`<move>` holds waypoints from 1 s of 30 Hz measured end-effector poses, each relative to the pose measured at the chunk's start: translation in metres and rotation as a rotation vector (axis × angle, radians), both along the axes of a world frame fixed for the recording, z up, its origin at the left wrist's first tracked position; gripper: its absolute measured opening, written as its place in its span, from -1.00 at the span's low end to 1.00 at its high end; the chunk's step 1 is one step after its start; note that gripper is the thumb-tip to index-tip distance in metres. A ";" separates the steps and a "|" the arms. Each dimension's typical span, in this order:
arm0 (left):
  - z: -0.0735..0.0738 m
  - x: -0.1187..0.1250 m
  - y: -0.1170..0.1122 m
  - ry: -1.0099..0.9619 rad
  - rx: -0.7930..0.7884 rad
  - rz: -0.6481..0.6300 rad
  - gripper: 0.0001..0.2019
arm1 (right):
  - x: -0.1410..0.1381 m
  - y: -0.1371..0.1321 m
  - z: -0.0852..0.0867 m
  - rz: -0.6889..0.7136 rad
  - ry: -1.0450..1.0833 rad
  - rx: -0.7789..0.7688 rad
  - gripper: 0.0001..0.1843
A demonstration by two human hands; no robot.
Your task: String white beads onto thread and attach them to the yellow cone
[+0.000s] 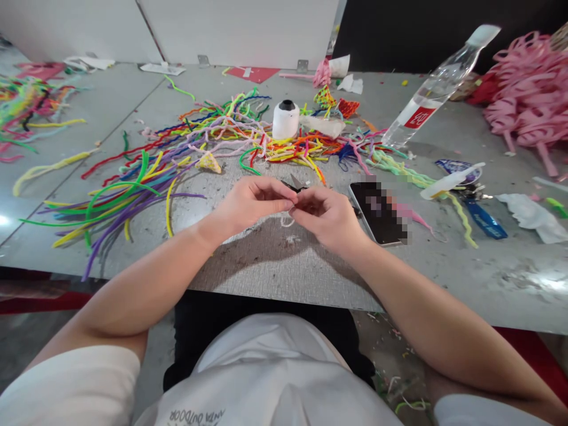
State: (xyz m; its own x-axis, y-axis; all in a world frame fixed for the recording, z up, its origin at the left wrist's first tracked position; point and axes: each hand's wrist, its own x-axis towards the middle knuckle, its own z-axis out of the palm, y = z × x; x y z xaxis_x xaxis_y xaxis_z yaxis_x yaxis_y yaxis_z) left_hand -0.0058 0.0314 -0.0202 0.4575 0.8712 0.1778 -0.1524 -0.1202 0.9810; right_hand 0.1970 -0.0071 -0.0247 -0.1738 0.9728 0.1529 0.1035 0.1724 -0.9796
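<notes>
My left hand and my right hand meet over the near part of the table, fingertips pinched together. A thin white string hangs in a small loop from between the fingertips. Both hands are closed on it, though most of what lies between them is hidden. Just beyond the fingers, dark-handled scissors lie partly covered, the blade tips showing. To the right of my right hand is a black phone, partly blurred out.
Colourful cords spread across the table, with a white thread spool among them. At right are a tilted clear water bottle, a white tube, a blue strap and a pink cord heap. The table's front edge is close to my body.
</notes>
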 end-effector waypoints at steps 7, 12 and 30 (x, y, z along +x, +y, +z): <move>0.001 -0.001 0.000 0.074 0.058 0.001 -0.84 | 0.002 0.003 0.003 0.095 0.129 -0.314 -0.84; 0.001 -0.002 0.000 0.140 0.132 0.019 -0.89 | 0.003 0.003 0.006 0.136 0.136 -0.344 -0.86; 0.003 -0.001 -0.002 0.137 0.064 0.066 -0.85 | 0.004 0.003 -0.002 -0.042 0.123 -0.054 -0.83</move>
State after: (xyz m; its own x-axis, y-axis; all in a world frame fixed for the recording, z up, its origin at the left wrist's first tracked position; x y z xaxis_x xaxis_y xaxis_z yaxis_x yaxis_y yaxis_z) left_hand -0.0065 0.0295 -0.0168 0.4237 0.8891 0.1733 -0.0071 -0.1880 0.9821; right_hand 0.2007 -0.0040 -0.0263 -0.1158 0.9862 0.1180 -0.0116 0.1174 -0.9930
